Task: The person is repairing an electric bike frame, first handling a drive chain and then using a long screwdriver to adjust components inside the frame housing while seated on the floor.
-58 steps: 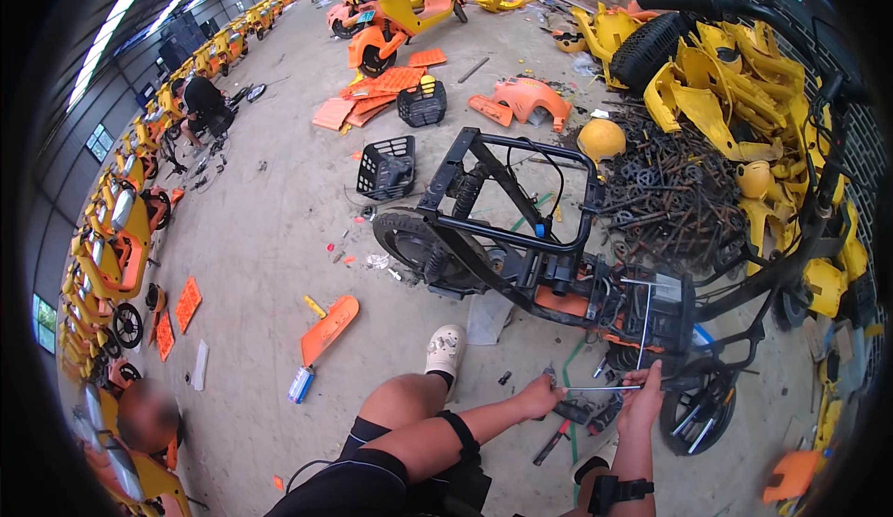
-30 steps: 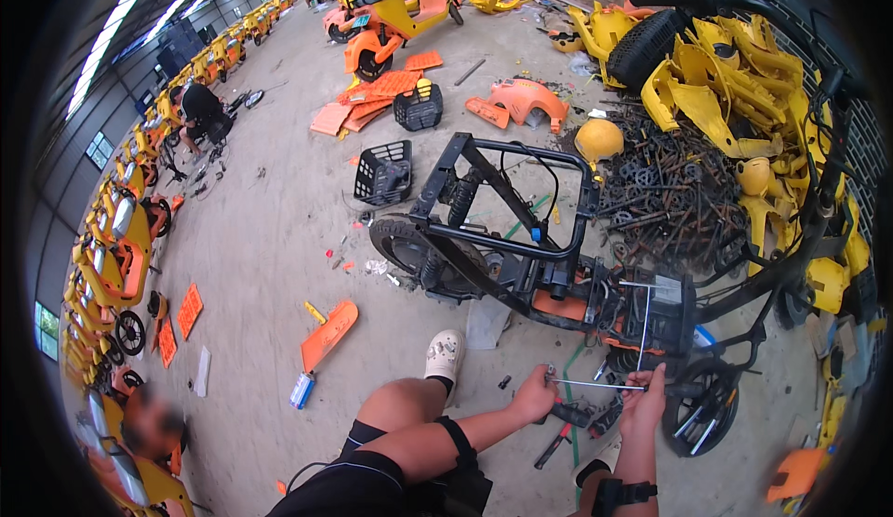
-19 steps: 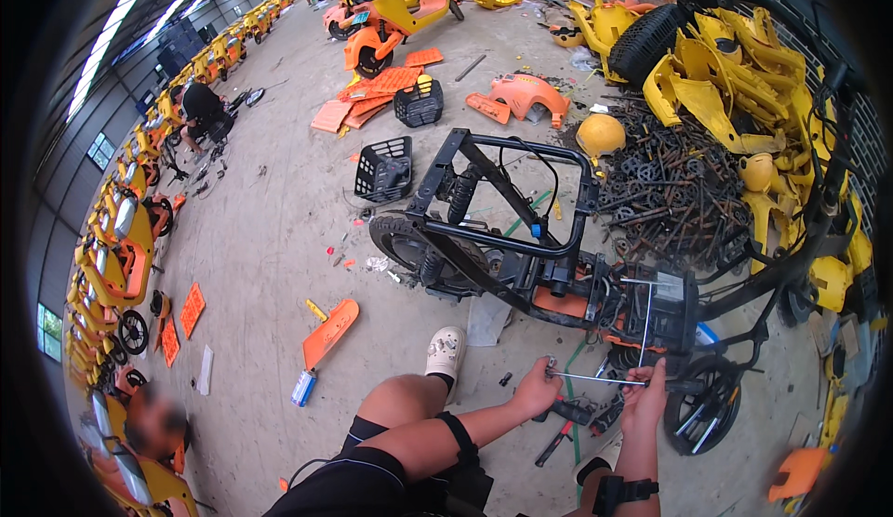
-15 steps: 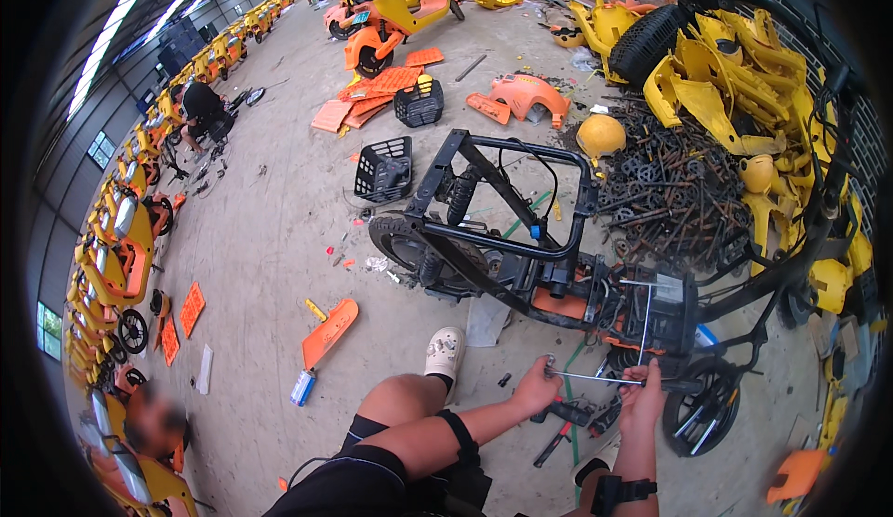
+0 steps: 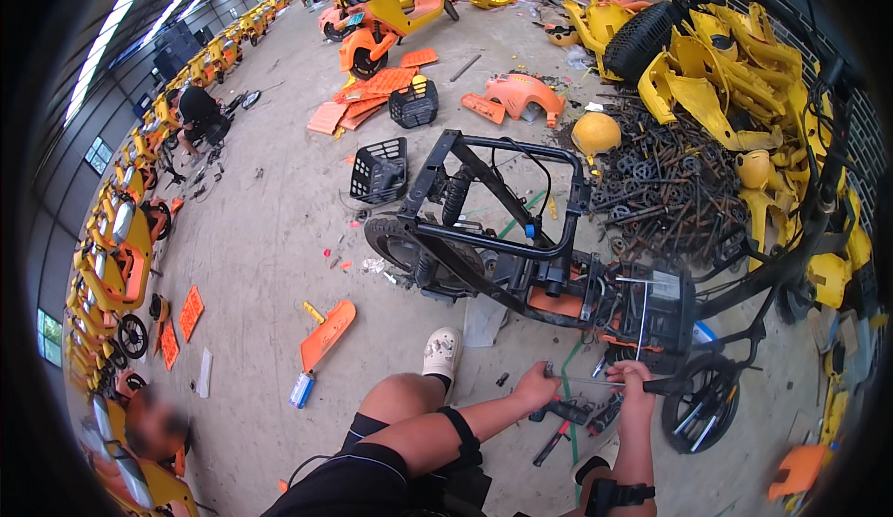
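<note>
Thin silver metal rod (image 5: 593, 382) btwn my L hand (image 5: 537, 388), closed on one end, & R hand (image 5: 636, 394), curled round other, prob. to steady it; just beyond, black tubular metal scooter frame (image 5: 484, 238), silver T-shaped metal tool (image 5: 644, 320) on it, prob. for quick reach

Left hand (image 5: 537, 387) grips one end of a thin metal rod (image 5: 581, 380); right hand (image 5: 636, 389) has its fingers about the other end. Both are beside a stripped black scooter frame (image 5: 549, 249). A T-shaped metal tool (image 5: 644, 326) shows against the frame, its shaft ending near the right hand. Front wheel (image 5: 702, 405) noted just right of that hand. Beyond the frame, dark metal parts (image 5: 660, 178) adjoin heaped yellow panels (image 5: 707, 80). Far left, a person (image 5: 197, 108) crouches near a row of scooters (image 5: 121, 252)
</note>
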Tool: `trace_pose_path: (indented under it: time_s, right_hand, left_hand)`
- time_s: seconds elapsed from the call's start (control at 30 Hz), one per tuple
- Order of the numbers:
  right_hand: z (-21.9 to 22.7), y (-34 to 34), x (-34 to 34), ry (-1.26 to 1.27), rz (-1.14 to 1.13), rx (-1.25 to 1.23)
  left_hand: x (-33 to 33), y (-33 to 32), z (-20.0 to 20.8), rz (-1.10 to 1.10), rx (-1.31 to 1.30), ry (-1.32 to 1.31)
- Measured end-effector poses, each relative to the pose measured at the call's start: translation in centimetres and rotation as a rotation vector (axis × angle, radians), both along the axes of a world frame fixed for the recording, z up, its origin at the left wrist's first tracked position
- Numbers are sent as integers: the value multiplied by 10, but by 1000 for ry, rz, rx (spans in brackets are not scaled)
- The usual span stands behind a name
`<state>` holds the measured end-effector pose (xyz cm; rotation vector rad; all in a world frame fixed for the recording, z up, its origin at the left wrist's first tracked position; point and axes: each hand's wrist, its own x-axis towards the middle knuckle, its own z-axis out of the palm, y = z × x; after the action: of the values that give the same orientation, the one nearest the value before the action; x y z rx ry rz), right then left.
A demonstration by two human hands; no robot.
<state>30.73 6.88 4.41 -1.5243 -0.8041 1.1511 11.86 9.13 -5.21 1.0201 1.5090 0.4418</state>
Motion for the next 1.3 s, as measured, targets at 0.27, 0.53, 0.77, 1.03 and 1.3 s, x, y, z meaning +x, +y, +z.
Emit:
trace_pose_path:
  time_s: [0.27, 0.53, 0.77, 1.03, 1.3]
  right_hand:
    - [14, -13, -2, -18, 266, 151]
    - [33, -14, -2, 205, 286, 397]
    - [55, -26, 10, 599, 252, 442]
    - [65, -35, 29, 580, 358, 612]
    - [47, -45, 24, 720, 125, 576]
  left_hand:
    - [-3, -10, 37, -164, -256, -21]
    - [-1, -36, 20, -184, -251, -48]
    - [-7, -28, 91, -356, -31, 49]
    - [0, -27, 100, -590, 165, 155]
    - [-12, -21, 114, -820, 266, 181]
